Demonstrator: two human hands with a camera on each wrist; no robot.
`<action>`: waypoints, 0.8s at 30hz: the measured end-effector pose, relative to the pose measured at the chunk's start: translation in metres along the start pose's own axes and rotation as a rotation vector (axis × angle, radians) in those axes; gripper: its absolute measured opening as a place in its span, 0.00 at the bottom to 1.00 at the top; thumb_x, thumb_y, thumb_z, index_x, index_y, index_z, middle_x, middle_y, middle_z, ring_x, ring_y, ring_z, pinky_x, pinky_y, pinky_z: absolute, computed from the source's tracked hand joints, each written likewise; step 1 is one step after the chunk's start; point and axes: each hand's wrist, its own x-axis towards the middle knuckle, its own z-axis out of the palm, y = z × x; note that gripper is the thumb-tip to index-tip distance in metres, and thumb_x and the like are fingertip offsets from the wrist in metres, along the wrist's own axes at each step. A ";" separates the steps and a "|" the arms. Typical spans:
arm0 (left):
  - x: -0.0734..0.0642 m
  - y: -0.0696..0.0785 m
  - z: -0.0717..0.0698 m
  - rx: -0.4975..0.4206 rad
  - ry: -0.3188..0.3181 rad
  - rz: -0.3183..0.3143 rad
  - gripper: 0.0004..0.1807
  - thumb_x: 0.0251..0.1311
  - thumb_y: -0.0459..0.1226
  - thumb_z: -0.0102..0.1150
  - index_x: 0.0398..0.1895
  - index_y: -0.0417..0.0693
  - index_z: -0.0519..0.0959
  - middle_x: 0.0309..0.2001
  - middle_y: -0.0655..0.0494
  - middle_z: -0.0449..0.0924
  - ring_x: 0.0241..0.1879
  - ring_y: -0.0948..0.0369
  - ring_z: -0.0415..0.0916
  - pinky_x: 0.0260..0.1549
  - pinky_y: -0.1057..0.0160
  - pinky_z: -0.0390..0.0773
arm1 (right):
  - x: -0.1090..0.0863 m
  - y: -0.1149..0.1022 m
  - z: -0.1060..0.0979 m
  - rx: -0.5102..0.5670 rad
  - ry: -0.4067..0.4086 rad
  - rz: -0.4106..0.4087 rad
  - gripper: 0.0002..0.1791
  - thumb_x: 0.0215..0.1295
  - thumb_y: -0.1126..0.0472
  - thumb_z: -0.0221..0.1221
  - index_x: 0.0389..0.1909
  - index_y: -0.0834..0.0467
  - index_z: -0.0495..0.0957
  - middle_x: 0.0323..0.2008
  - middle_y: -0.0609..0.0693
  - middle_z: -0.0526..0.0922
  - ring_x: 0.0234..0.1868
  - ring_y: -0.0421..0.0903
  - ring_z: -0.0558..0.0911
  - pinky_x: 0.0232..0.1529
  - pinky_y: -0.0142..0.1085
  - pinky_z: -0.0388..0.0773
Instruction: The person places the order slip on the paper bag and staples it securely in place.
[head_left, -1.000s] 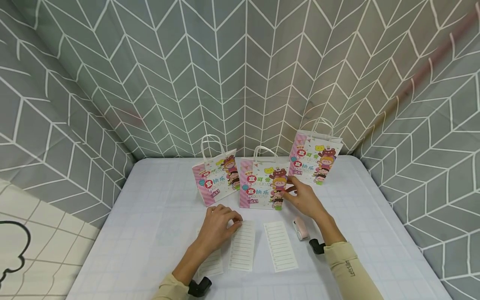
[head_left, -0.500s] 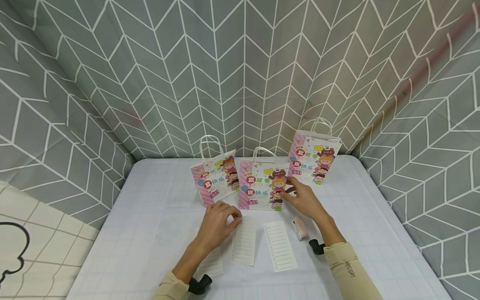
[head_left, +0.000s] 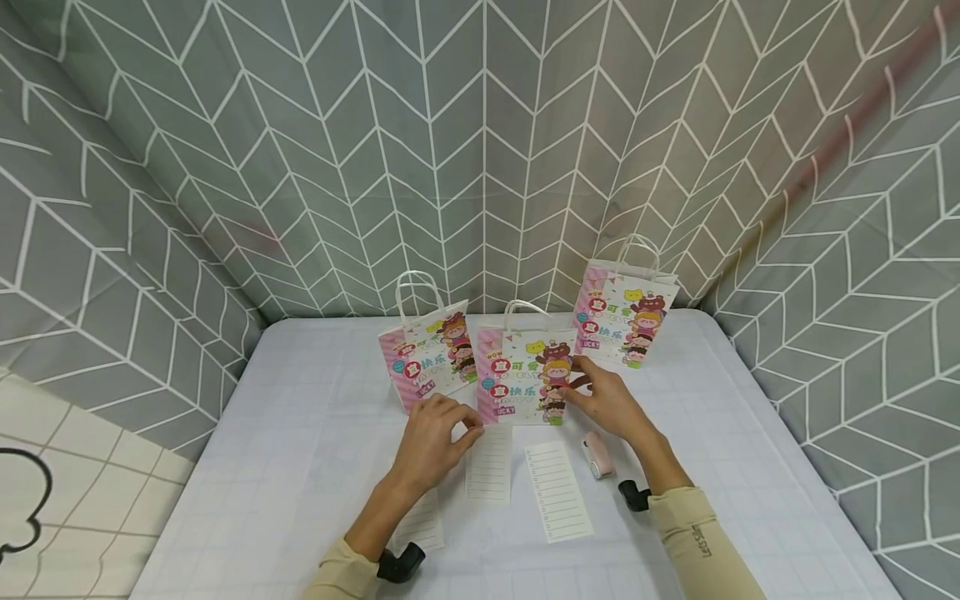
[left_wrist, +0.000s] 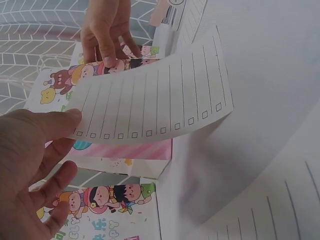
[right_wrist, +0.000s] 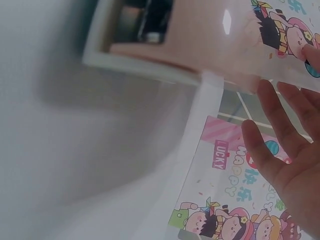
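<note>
My left hand (head_left: 433, 442) pinches the top end of a white lined checklist slip (left_wrist: 150, 95) between thumb and fingers. The slip is lifted and bows slightly, overlapping the lower front of the middle paper gift bag (head_left: 517, 375) in the left wrist view. My right hand (head_left: 607, 400) holds that bag by its right edge, thumb on the printed front and other fingers around the side. Pink and white with cartoon figures, the bag stands upright. Two more slips lie on the table, one right of centre (head_left: 558, 492) and another (head_left: 422, 525) partly under my left forearm.
Two matching gift bags stand behind, one at left (head_left: 427, 354) and one at back right (head_left: 622, 312). A small pink stapler (head_left: 597, 455) lies beside my right wrist. Patterned grey curtains (head_left: 480, 167) border the white-covered table (head_left: 300, 467).
My left hand has raised the slip from the table and moved it slightly away from me, up to the middle bag's lower front. The right hand stays at the bag's edge.
</note>
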 end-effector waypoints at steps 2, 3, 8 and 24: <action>0.001 0.001 0.000 -0.008 0.012 0.008 0.06 0.55 0.43 0.75 0.32 0.62 0.85 0.31 0.70 0.84 0.42 0.63 0.76 0.52 0.49 0.71 | 0.000 0.000 0.000 -0.008 -0.002 -0.008 0.31 0.69 0.55 0.64 0.68 0.61 0.66 0.64 0.62 0.76 0.55 0.58 0.82 0.59 0.56 0.73; 0.001 0.001 0.000 -0.013 0.019 0.011 0.06 0.55 0.42 0.75 0.32 0.61 0.85 0.32 0.69 0.84 0.42 0.63 0.76 0.52 0.49 0.71 | 0.000 0.000 0.000 -0.009 -0.005 -0.009 0.31 0.69 0.55 0.64 0.68 0.61 0.67 0.63 0.62 0.76 0.55 0.57 0.82 0.58 0.56 0.73; 0.002 0.001 0.001 -0.028 0.046 0.030 0.05 0.55 0.42 0.75 0.32 0.61 0.85 0.32 0.68 0.85 0.42 0.63 0.76 0.54 0.48 0.71 | -0.001 0.000 0.001 0.002 -0.019 0.002 0.31 0.69 0.55 0.64 0.68 0.61 0.66 0.64 0.61 0.76 0.55 0.57 0.82 0.57 0.56 0.75; 0.007 0.001 -0.001 -0.091 0.180 0.133 0.06 0.52 0.41 0.77 0.31 0.59 0.87 0.32 0.67 0.84 0.41 0.64 0.76 0.47 0.54 0.70 | -0.001 -0.004 0.002 -0.004 -0.040 0.011 0.32 0.68 0.54 0.64 0.69 0.59 0.66 0.64 0.60 0.76 0.53 0.53 0.83 0.51 0.50 0.78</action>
